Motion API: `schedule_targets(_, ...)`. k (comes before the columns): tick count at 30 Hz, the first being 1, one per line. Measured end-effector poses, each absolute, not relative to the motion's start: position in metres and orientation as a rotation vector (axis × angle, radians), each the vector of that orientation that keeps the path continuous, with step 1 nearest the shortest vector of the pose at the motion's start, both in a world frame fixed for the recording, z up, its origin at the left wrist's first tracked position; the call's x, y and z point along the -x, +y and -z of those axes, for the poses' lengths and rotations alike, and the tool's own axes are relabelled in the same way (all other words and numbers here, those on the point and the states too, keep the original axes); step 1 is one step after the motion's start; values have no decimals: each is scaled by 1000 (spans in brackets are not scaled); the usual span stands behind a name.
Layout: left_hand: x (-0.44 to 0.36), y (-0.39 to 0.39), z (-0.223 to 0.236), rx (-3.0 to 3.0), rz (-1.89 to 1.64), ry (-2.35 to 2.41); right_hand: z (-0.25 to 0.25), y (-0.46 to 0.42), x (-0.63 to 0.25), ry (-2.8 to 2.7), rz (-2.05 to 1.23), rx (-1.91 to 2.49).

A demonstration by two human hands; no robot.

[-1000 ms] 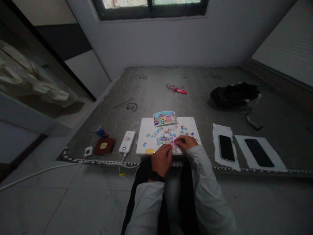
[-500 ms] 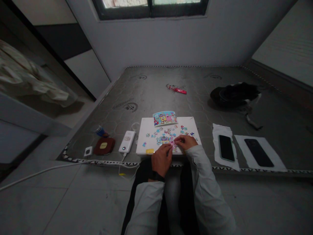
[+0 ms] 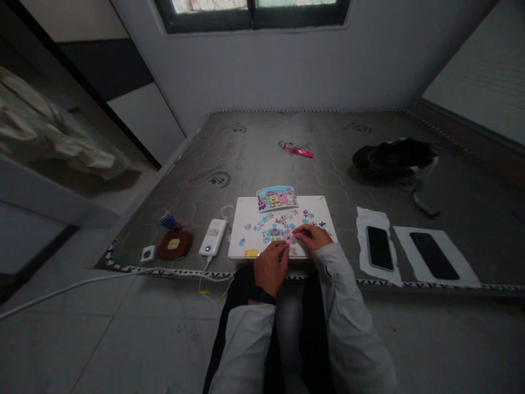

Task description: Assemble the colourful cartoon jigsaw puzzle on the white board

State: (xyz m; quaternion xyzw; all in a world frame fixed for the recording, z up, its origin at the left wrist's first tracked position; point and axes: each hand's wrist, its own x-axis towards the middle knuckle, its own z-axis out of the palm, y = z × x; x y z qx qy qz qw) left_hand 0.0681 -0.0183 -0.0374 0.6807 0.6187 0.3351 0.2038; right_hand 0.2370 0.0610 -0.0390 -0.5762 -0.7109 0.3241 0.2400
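Note:
A white board or flat box (image 3: pixel 246 219) lies in front of me with small jigsaw pieces scattered over it. Joined pieces form a partly assembled jigsaw puzzle (image 3: pixel 274 234) near its middle. My left hand (image 3: pixel 271 267) rests at the board's near edge, fingertips pinched together at the puzzle's lower right. From the right, my right hand (image 3: pixel 314 237) reaches in with thumb and fingers closed at the pink pieces (image 3: pixel 289 236) on the puzzle's right side. Whatever lies between either hand's fingertips is too small to make out. At the board's far edge stands a colourful cartoon picture card (image 3: pixel 277 199).
Left of the board are a white power bank (image 3: pixel 214 237) with a cable, a brown case (image 3: pixel 175 244), a blue can-like item (image 3: pixel 167 220) and a white cube (image 3: pixel 148 253). To the right, two phones (image 3: pixel 379 248) lie on white sheets. Farther back are a red wrapper (image 3: pixel 297 149) and a black bag (image 3: pixel 394 157).
My right hand has shifted very slightly at the puzzle's right side. My left hand stays almost where it was, and the board has not moved.

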Motion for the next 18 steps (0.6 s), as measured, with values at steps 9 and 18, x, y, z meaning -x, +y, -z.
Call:
schedule_targets(9,-68,-18,38,-1912,-941,1720,41,61,-239,-1936,-860,1648)
schedule_targets(18,-68,-18,40,-1913,-977,1704,41,58,-238,-1908,-907,1709)
